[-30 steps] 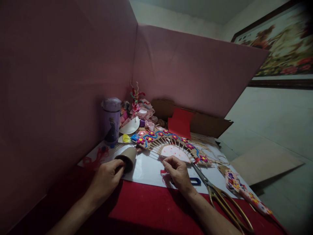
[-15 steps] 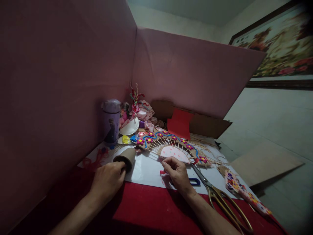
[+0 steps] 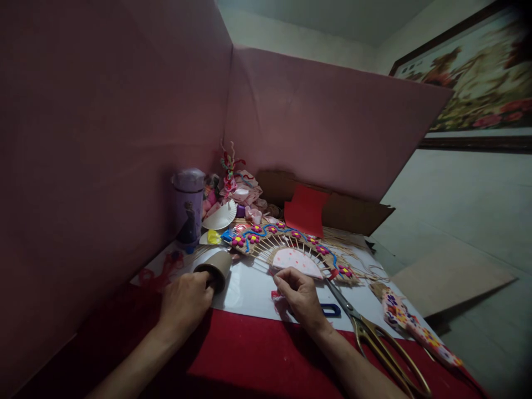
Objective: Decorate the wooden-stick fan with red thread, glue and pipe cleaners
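Observation:
My left hand (image 3: pixel 189 302) is closed on the near rim of a short brown cardboard tube (image 3: pixel 221 265), with fingers at its dark hollow mouth. The tube lies tilted over the white sheet. My right hand (image 3: pixel 302 296) is in a pinch just below the fan; whatever may be between its fingertips is too small to make out. Behind it spreads a handmade fan (image 3: pixel 296 235) with thin sticks, pink and yellow flowers, a blue wavy line and a dotted pale half-round piece (image 3: pixel 296 261). A scrap of red and pink material (image 3: pixel 279 302) lies beside the right hand.
Large scissors (image 3: pixel 366 324) lie to the right, beside a blue oblong object (image 3: pixel 331 310) and a flower-decorated strip (image 3: pixel 419 327). A purple cup (image 3: pixel 189 208) stands at left. Red paper (image 3: pixel 306 208) leans on cardboard (image 3: pixel 353 213). Pink panels (image 3: pixel 316 127) enclose the back and left.
My left hand and the cardboard tube have shifted very slightly, with the tube's mouth turned a little. My right hand keeps its pinch in nearly the same place.

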Tool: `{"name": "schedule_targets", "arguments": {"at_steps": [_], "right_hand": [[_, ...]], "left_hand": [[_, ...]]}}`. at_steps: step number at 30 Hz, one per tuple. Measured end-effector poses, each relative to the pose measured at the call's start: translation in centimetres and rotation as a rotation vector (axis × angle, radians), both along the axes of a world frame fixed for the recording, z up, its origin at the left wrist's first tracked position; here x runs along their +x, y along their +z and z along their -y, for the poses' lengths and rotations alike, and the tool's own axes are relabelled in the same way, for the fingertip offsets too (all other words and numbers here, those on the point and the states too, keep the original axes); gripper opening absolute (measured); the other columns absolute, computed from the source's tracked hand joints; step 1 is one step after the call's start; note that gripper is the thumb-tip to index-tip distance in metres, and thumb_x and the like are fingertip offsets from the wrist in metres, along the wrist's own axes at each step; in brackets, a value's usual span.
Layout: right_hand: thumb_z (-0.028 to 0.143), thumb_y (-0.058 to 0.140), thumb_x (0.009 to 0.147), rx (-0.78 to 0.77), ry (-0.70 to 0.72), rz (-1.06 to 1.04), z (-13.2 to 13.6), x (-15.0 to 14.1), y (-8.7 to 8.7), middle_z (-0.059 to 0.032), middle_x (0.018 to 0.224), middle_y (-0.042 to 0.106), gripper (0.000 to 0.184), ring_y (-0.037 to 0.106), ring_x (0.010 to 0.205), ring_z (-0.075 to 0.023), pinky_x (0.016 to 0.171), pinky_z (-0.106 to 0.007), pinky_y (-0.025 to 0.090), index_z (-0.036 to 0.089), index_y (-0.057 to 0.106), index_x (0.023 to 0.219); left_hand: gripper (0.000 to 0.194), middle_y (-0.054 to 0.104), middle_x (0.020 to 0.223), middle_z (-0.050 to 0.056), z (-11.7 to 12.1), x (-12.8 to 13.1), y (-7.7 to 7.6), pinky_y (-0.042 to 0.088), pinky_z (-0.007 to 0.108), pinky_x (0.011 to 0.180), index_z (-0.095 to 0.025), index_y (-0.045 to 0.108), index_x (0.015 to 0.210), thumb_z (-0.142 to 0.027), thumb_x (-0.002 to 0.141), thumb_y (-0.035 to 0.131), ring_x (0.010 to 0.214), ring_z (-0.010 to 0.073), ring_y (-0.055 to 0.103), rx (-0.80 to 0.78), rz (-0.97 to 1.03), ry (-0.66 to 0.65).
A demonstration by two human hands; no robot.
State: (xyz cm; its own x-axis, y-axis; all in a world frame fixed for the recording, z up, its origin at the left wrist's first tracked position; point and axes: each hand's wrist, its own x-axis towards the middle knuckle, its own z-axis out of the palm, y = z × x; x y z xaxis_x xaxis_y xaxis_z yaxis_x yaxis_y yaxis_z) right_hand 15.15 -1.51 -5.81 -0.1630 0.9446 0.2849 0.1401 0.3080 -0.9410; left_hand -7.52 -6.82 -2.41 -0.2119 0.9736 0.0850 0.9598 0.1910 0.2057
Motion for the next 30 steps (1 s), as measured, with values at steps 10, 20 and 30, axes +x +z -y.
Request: {"name": "schedule_targets", "arguments": {"at_steps": [10, 20, 30], "right_hand": [[0.039, 0.065, 0.075, -0.006, 0.002, 0.002, 0.2, -0.1, 0.4, 0.0024, 0.058, 0.053, 0.026, 0.050, 0.051, -0.0102, 0.048, -0.021, 0.043, 0.016, 0.058, 0.067], [0.038, 0.064, 0.076, -0.005, 0.005, 0.017, 0.1, -0.1, 0.2, 0.0020, 0.058, 0.053, 0.025, 0.050, 0.051, -0.0104, 0.048, -0.021, 0.041, 0.016, 0.057, 0.066], [0.041, 0.064, 0.075, 0.011, 0.003, 0.020, 0.2, -0.1, 0.3, 0.0026, 0.055, 0.051, 0.028, 0.048, 0.047, -0.0097, 0.043, -0.020, 0.038, 0.016, 0.057, 0.065]], "left_hand": [[0.018, 0.066, 0.064, 0.003, -0.5, -1.2, -1.2, 0.035, 0.024, 0.051, -0.017, 0.066, 0.070, -0.025, 0.069, 0.050, 0.060, 0.0168, 0.060, 0.152, 0.615, -0.068], [0.031, 0.041, 0.040, -0.008, 1.5, -2.2, -0.2, 0.013, 0.014, 0.036, -0.014, 0.062, 0.075, -0.039, 0.062, 0.073, 0.034, 0.0011, 0.025, -0.008, 1.589, -0.036], [0.022, 0.067, 0.072, 0.005, 1.9, -3.0, -0.2, 0.041, 0.015, 0.044, -0.014, 0.063, 0.082, -0.020, 0.064, 0.074, 0.055, 0.0083, 0.059, -0.098, 1.853, 0.074]]}}
